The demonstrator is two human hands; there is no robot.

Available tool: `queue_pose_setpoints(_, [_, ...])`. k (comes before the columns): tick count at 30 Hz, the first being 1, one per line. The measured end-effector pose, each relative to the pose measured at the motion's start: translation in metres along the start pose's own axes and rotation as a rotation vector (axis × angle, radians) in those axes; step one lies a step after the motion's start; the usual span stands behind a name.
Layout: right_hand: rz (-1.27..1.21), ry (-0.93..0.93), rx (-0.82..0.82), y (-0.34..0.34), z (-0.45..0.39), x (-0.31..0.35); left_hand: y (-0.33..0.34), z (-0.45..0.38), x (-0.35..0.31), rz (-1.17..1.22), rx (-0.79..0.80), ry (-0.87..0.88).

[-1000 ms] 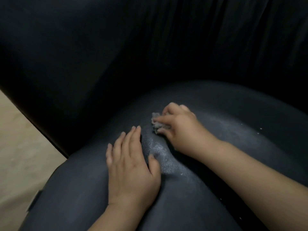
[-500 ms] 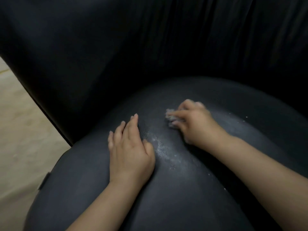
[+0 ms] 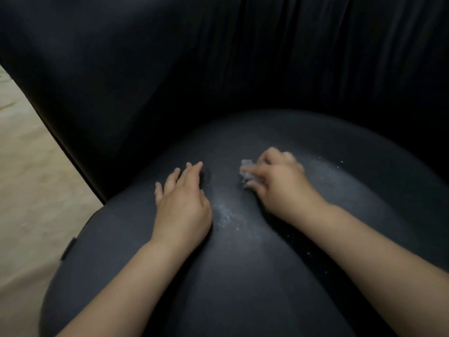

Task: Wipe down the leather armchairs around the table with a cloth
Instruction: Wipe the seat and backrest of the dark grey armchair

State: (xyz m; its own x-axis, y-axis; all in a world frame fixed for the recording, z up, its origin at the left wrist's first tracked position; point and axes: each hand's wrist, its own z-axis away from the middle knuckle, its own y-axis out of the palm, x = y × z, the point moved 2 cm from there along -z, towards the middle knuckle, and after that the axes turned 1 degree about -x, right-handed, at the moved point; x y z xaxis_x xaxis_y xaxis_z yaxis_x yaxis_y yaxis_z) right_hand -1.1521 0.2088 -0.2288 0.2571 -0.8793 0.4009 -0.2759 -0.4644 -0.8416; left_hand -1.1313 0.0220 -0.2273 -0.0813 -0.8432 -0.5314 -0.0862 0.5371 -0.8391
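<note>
Cloth [image 3: 247, 172], a small pale wad, sits on the rounded seat [image 3: 243, 276] of the dark leather armchair, bunched under the curled fingers of the right hand [image 3: 279, 183], which grips it against the leather. Left hand [image 3: 182, 203] lies flat on the seat just beside it, fingers straight and close together. Pale specks and a dull streak [image 3: 226, 215] mark the leather between the hands; light floor [image 3: 36, 190] shows at left.
</note>
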Motion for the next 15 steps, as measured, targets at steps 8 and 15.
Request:
queue_pose_setpoints(8, [-0.008, 0.13, 0.045, -0.033, 0.016, -0.044, -0.002, 0.009, -0.022, -0.14, 0.073, 0.202])
queue_pose_setpoints(15, [-0.167, 0.027, 0.034, -0.035, 0.066, 0.012, 0.02, 0.013, -0.033, 0.033, 0.14, 0.19])
